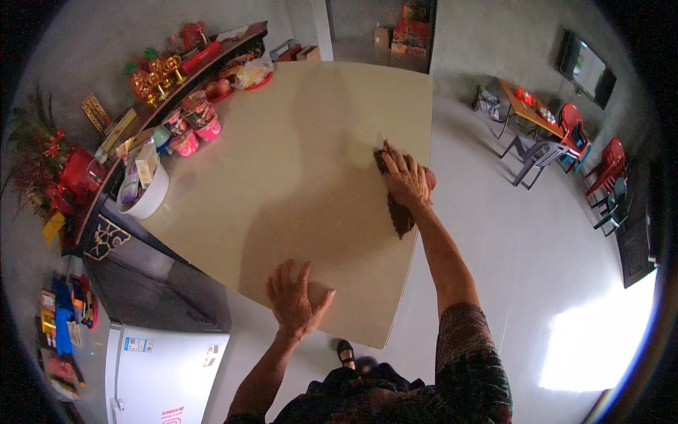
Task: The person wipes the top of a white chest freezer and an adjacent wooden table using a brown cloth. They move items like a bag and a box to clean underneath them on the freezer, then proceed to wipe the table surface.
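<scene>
A pale tan table [311,240] with a smooth top stretches out before me. Near its right edge my right hand [407,180] presses down on a crumpled dark brown cloth [400,218]. The fingers curl over the cloth, which sticks out above and below the hand. At the near edge, my left hand [295,304] rests on the tabletop with its fingers spread and nothing in it.
Along the left stand a white tub [150,194] of small packages, stacked pink cups [187,141] and a red plate [256,79] with a plastic bag. A white fridge [166,374] is at lower left; chairs [540,155] and a wooden table [526,107] are right.
</scene>
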Demonstrator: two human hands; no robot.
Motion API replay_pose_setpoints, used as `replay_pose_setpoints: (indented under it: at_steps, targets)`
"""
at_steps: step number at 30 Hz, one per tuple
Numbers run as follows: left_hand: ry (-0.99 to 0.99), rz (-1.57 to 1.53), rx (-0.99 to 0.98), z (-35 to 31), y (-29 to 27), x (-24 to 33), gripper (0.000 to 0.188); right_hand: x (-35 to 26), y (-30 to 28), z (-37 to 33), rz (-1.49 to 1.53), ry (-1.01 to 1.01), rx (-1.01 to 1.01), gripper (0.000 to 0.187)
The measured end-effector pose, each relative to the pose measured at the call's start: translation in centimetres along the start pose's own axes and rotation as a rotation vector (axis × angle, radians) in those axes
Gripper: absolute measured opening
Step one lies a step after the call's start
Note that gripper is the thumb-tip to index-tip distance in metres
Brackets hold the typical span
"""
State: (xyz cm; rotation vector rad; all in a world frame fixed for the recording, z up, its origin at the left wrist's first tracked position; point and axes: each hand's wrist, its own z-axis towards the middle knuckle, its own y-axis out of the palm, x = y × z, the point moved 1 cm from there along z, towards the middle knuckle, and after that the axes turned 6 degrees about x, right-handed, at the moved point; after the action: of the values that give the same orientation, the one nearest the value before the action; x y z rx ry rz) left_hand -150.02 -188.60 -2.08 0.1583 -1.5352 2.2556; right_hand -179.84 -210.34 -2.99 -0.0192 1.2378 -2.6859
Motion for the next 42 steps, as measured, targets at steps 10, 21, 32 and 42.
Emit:
replay_pose_setpoints:
  at_steps: [10, 21, 32, 42]
  targets:
    - [-0.085, -0.018, 0.011, 0.1, 0.2, 0.3, 0.076, -13.5, -8.6, -8.8, 0.442, -0.5, 0.002, 0.043]
    - [-0.185, 0.322, 0.045, -0.4, 2.3, 2.3, 0.073, -7.3, -9.9, -10.1, 0.403, -0.855, -0.333, 0.052]
    - [-0.428, 0.363, -0.082, 1.8, 1.5, 4.2, 0.077, 1.2, 1.1, 2.0, 0.476, -0.683, -0.233, 0.054]
    - [-0.468, 0.368, -0.146, 2.8, 0.1, 5.2, 0.077, 6.7, 14.7, 14.0, 0.242, -0.374, -0.221, 0.061]
